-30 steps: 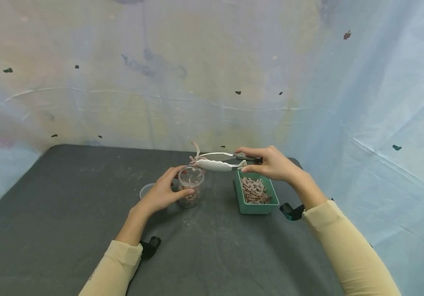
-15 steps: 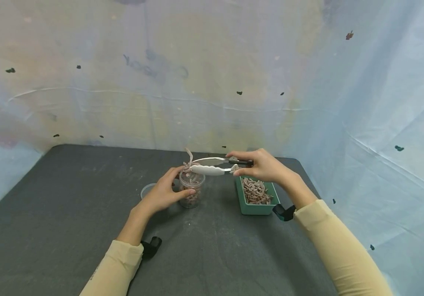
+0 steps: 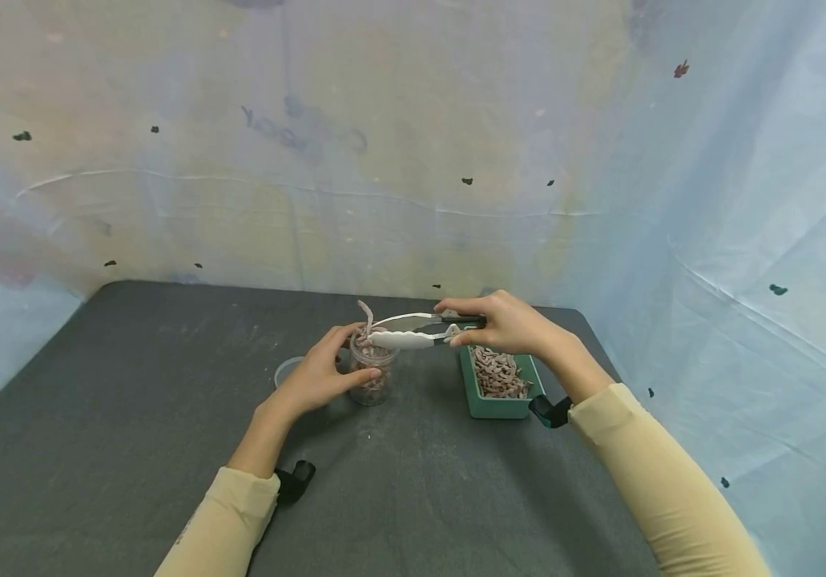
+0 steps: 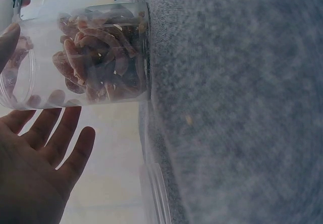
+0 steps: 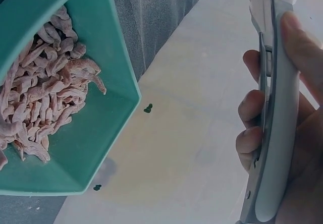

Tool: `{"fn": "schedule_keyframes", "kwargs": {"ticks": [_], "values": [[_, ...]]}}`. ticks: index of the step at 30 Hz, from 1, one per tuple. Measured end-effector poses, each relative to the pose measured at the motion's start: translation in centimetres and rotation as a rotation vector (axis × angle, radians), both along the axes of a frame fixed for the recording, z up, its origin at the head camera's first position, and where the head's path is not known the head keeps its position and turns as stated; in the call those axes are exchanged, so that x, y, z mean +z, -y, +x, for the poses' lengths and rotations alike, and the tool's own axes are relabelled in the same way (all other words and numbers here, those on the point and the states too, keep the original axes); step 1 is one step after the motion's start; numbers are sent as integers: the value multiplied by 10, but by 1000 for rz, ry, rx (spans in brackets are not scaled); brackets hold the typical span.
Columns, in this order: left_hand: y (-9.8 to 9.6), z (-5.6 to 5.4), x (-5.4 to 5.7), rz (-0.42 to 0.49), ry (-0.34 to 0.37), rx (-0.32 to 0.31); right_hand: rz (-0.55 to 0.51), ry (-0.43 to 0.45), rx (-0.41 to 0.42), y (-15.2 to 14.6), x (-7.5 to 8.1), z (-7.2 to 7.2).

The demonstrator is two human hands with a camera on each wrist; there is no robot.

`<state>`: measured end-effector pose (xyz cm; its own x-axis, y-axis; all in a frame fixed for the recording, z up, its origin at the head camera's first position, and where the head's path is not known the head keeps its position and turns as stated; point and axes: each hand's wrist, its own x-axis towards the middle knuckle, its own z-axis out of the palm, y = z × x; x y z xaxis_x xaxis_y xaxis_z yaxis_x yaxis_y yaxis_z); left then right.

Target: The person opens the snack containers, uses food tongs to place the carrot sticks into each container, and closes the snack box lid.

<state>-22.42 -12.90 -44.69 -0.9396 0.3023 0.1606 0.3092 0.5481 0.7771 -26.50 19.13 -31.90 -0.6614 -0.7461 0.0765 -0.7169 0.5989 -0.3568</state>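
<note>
My left hand (image 3: 315,375) holds a clear plastic jar (image 3: 372,389) upright on the table, thumb on the near side and fingers on the far side. Pinkish-brown, dusted strips (image 4: 103,52) fill much of the jar in the left wrist view. My right hand (image 3: 509,324) grips a pair of tongs (image 3: 404,340) with white heads, held almost level. The tong tips are at the jar's mouth with a small bunch of strips (image 3: 365,311), one sticking up. Part of the bunch is hidden by the near tong head. A green box (image 5: 116,103) holds many more strips below my right hand.
A clear round lid (image 3: 285,370) lies left of the jar, partly behind my left hand. The dark table (image 3: 413,497) ends at a pale plastic sheet (image 3: 413,144) behind and to the right.
My right hand has moved left and slightly down with the tongs. The bunch of strips has come down from above the jar into its mouth. My left hand and the jar stay put.
</note>
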Motion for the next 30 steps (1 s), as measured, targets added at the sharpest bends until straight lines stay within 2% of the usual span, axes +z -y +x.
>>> {"fn": "schedule_keyframes", "kwargs": {"ticks": [14, 22, 30], "values": [[0, -2, -2, 21, -4, -5, 10, 10, -5, 0, 1, 0], [0, -1, -2, 16, -32, -14, -8, -4, -6, -2, 0, 0], [-4, -2, -2, 11, -26, -22, -60, -27, -69, -12, -2, 3]]}}
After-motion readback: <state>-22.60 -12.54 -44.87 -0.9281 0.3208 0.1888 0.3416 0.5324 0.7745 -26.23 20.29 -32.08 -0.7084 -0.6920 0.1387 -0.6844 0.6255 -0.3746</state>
